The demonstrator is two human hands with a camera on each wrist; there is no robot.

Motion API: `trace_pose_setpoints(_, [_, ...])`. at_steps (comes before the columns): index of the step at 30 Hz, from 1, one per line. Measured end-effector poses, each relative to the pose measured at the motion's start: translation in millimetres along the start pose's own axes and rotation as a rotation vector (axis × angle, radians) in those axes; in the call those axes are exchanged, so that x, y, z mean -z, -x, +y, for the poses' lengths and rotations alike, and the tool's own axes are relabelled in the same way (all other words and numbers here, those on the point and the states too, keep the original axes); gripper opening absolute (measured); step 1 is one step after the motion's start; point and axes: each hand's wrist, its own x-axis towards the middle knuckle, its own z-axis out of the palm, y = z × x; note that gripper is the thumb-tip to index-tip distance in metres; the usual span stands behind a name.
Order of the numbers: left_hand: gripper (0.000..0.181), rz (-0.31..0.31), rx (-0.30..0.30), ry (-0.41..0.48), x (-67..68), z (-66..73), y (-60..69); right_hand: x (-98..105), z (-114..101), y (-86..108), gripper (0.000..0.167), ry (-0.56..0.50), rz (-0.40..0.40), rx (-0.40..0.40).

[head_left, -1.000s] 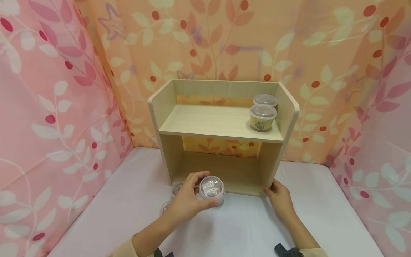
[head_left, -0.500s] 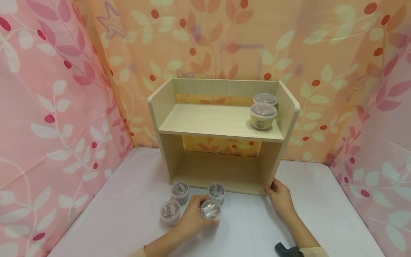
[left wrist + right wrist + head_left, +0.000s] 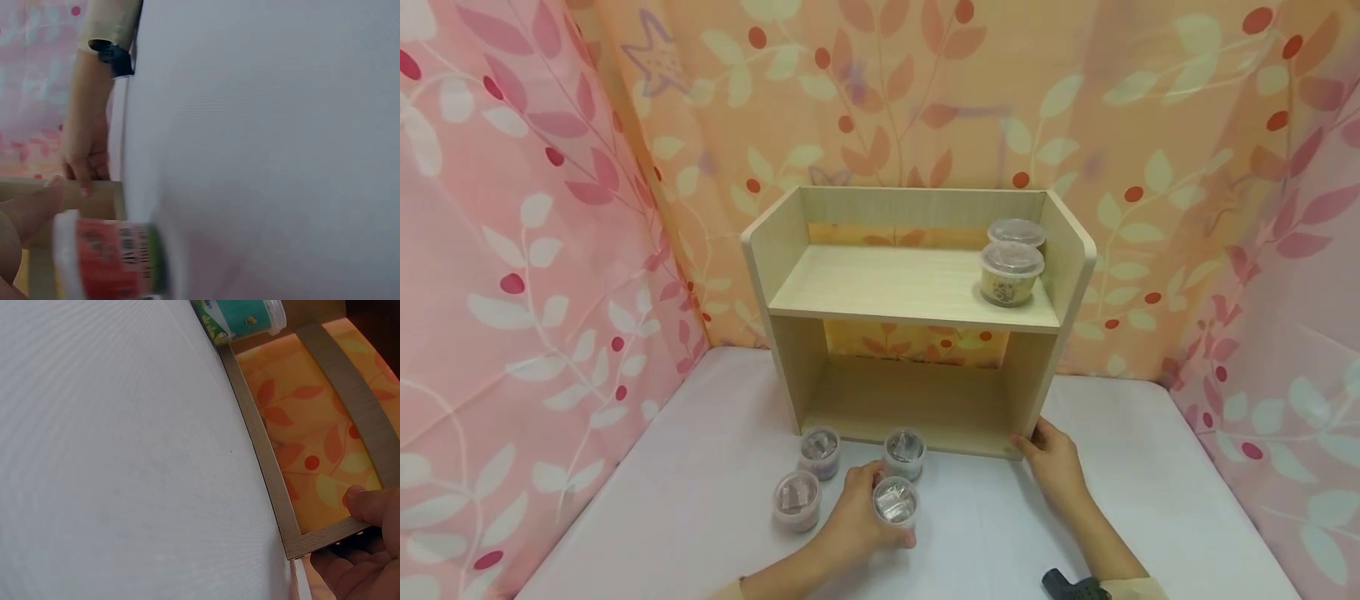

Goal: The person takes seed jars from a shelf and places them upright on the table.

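In the head view my left hand [image 3: 853, 521] is around a clear-lidded tub [image 3: 896, 501] on the white table, thumb in front. The left wrist view shows this tub [image 3: 115, 257] with a red and green label; a gap separates it from the thumb [image 3: 37, 209]. Just behind it is another tub [image 3: 905, 453], with two more tubs [image 3: 820, 452] [image 3: 797, 501] to the left. My right hand [image 3: 1058, 471] grips the lower front of the wooden shelf's right side panel [image 3: 1036, 375]; the right wrist view shows thumb and fingers [image 3: 369, 550] on opposite sides of the panel.
Two lidded tubs [image 3: 1011, 273] [image 3: 1017, 232] stand one behind the other at the right end of the upper shelf board [image 3: 880, 279]. Patterned curtains [image 3: 887, 92] enclose the table [image 3: 700, 467] at the back and sides. A dark device is by the right wrist.
My left hand has brought its tub toward me and down, in front of another tub. The thumb has since moved off its side. My right hand stays on the shelf.
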Motion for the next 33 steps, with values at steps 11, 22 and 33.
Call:
trace_pose_setpoints(11, [0.098, 0.062, -0.231, 0.024, 53.1, 87.3, 6.3, 0.7, 1.3, -0.3, 0.05, 0.001, 0.001, -0.009])
trace_pose_setpoints(22, [0.078, -0.2, -0.299, 0.298, 109.4, 197.8, -34.9, 1.7, -0.9, -0.4, 0.052, 0.008, -0.015, 0.001])
trace_pose_setpoints(33, [0.082, -0.134, -0.354, 0.191, 121.1, 256.3, -98.2, 1.5, 2.5, 0.6, 0.051, -0.005, -0.021, 0.012])
